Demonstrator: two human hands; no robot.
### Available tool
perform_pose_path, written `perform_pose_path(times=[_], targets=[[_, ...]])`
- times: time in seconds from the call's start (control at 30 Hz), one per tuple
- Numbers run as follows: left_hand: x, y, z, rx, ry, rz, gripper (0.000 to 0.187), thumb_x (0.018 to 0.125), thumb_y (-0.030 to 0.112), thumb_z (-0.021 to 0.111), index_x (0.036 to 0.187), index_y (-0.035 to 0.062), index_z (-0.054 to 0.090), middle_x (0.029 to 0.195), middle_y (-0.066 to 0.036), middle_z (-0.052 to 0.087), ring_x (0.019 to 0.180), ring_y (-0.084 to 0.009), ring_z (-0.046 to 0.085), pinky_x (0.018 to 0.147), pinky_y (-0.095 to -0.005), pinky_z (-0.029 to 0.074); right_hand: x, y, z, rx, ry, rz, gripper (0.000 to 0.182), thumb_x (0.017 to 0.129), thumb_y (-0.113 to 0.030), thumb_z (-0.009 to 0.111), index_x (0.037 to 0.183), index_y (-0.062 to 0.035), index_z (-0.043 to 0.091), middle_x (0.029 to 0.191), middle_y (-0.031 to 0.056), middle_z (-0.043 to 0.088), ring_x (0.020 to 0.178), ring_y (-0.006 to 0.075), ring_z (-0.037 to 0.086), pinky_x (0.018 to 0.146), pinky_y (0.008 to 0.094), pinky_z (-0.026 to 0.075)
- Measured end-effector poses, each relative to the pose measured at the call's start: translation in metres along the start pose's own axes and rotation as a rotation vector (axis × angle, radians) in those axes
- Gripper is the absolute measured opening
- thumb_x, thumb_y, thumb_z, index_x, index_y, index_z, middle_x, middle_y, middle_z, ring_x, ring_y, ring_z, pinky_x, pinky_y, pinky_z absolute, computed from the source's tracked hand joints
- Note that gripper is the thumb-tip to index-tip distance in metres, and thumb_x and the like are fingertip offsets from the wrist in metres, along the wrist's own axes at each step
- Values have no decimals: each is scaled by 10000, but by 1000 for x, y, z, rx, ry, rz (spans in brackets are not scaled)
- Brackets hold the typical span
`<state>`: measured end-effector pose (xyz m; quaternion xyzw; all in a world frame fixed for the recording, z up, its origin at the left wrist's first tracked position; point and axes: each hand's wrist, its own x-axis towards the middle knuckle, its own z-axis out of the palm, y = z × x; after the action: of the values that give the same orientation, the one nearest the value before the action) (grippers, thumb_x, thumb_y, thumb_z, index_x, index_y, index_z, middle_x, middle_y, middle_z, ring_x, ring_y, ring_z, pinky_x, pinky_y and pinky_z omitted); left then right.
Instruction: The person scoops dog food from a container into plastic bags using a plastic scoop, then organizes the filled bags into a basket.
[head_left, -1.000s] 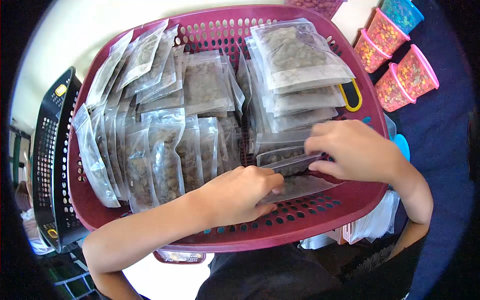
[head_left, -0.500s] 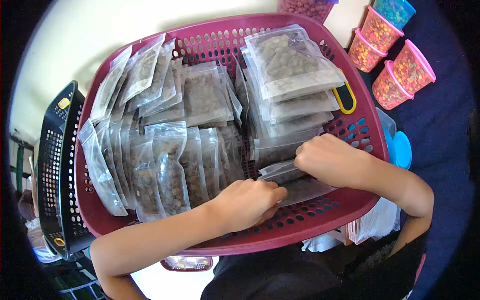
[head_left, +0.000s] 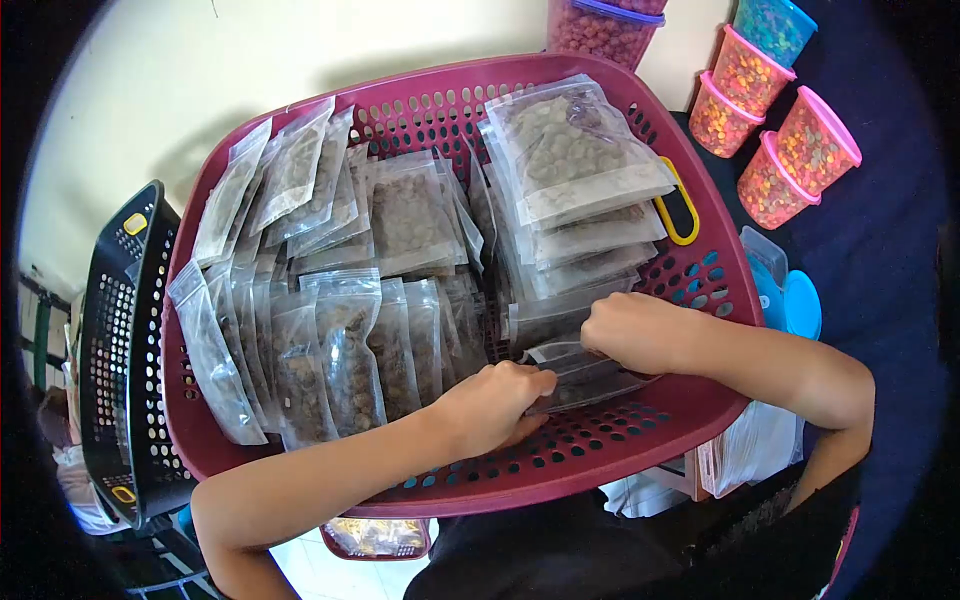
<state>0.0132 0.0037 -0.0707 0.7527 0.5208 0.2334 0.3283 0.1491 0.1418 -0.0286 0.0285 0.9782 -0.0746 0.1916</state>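
Note:
In the front right part of a maroon plastic basket (head_left: 540, 490), both my hands grip a clear zip bag (head_left: 590, 388) with dark contents. My left hand (head_left: 498, 402) is closed at the bag's left end, fingers curled over its edge. My right hand (head_left: 635, 335), closed in a fist, holds its right end; the fingertips are hidden. Just beyond stands another dark-filled zip bag (head_left: 565, 318). Left of my hands, upright bags of brown rounded pieces (head_left: 350, 365) fill a row. Behind my right hand lies a stack of similar bags (head_left: 575, 145).
A black basket (head_left: 120, 350) stands at the left. At the upper right are pink-lidded tubs of colourful pieces (head_left: 755, 75), with a purple-lidded tub (head_left: 605, 35) behind the basket. A yellow-edged handle (head_left: 680, 205) is on the basket's right side.
The basket sits slightly lower in view. My hands have shifted a little toward the basket's far side, and the bag between them lies closer against the bags behind it.

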Motion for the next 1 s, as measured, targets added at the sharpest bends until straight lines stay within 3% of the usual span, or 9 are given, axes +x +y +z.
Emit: perform_pose_path(times=[0.13,0.27,0.33,0.37,0.4,0.47,0.7,0.9,1.0], targets=[[0,2,-5,46,-160,-129,179,680,110,600,785,-12,520,740,-189,575,748,-350,562,663,-409,472,4,1,7,0,2,4,39,600,-33,552,624,-10,572,616,172,562,641,331,579,572,395,472],[-1,3,-11,143,-136,-177,196,688,158,633,686,0,516,653,-146,572,664,-317,579,599,-391,461,-7,-8,-20,-32,-52,72,73,606,-47,593,655,6,596,690,179,587,679,325,593,586,389,486],[-3,4,-19,173,-161,-181,230,690,224,638,685,12,547,665,-152,585,681,-312,585,616,-394,468,-20,-19,-34,13,162,29,121,601,-107,629,654,-3,598,693,168,590,681,322,592,580,387,482],[-5,5,-21,170,-156,-191,230,690,224,638,685,12,547,665,-152,585,681,-312,585,616,-394,468,-24,-20,-33,-18,166,-40,272,623,-257,655,718,-13,584,637,132,581,620,316,580,566,398,468],[-7,6,-24,216,-166,-210,244,692,245,635,685,16,553,671,-152,587,687,-316,584,620,-396,469,-23,-24,-32,-14,166,-46,272,623,-257,655,718,-13,584,637,132,581,620,316,580,566,398,468],[-9,11,-29,263,-190,-220,258,693,266,633,686,19,558,678,-151,589,693,-321,583,624,-398,471,-19,-38,-28,15,-197,47,277,616,-248,657,703,6,587,658,154,588,631,312,588,563,387,477],[-9,16,-33,362,-236,-309,274,695,280,625,735,18,556,693,-153,583,709,-334,575,621,-406,469,-1,-36,0,-21,-311,67,121,651,-105,594,714,-4,617,753,166,604,719,297,604,620,386,493],[-21,23,-46,482,-119,-288,250,703,243,609,763,11,537,703,-159,573,707,-330,570,622,-406,468,-24,-32,-44,17,148,76,225,695,-188,608,825,-16,544,766,160,580,698,329,573,605,404,462],[-33,51,-67,543,-33,-298,235,715,226,591,785,10,528,734,-163,570,714,-326,570,617,-407,461,-4,-27,-13,-101,35,157,210,690,-181,610,808,-19,550,761,161,582,720,325,573,632,409,463]])
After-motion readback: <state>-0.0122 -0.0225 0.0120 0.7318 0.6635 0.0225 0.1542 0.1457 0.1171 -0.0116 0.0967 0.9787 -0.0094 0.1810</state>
